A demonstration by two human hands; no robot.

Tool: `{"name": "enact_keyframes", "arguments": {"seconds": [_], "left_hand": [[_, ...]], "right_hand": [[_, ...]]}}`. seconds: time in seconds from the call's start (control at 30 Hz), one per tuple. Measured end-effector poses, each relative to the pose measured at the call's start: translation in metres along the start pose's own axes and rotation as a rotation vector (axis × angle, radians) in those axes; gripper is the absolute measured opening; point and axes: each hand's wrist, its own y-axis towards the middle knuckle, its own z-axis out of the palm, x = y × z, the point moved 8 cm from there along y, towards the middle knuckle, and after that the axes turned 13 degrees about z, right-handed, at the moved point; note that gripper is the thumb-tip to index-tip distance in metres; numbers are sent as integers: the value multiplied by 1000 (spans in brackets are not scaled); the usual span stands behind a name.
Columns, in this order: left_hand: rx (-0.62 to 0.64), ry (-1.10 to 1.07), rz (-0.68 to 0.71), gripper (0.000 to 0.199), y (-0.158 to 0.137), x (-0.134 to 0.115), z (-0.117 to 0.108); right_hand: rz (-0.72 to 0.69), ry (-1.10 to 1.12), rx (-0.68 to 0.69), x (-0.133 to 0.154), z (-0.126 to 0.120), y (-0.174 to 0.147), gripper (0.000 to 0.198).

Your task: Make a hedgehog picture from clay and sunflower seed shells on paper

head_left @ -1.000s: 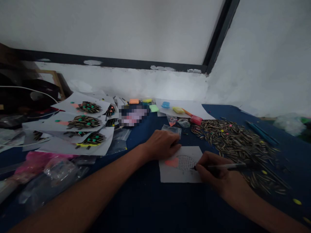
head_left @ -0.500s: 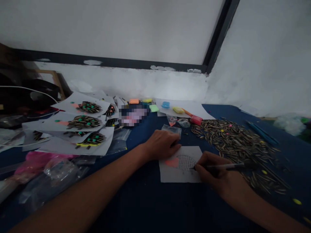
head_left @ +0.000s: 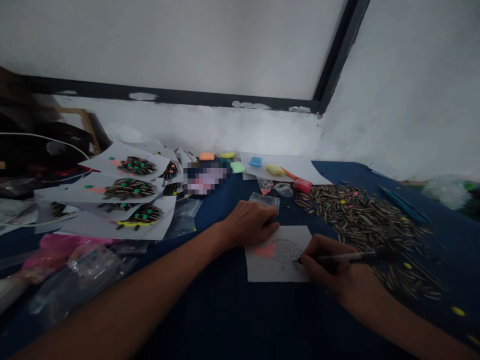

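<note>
Right hand (head_left: 339, 274) pinches a slim grey-and-black pen (head_left: 348, 257) over a white paper sheet (head_left: 275, 273); left hand (head_left: 249, 224), grip unclear, rests at its corner.

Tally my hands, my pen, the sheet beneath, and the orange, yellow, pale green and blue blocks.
Left hand and right hand: 2
Pen: 1
Sheet: 1
Orange block: 1
Yellow blocks: 2
Pale green block: 1
Blue block: 1
Total: 9

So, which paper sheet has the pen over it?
The small sheet between left hand and right hand: it shows an orange patch and dark marks. Sheets piled left carry seeds; the far sheet holds coloured packets.
</note>
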Motion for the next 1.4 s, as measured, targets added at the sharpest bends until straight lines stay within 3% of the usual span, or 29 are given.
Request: {"name": "enact_keyframes", "arguments": {"seconds": [0.83,1.4], "left_hand": [[-35,-5,10,21,1,1,-2],[-25,-6,13,21,0,0,-1]], "right_hand": [[80,48,-11,4,-6,-2,25],[63,58,2,4,-4,-1,25]]}}
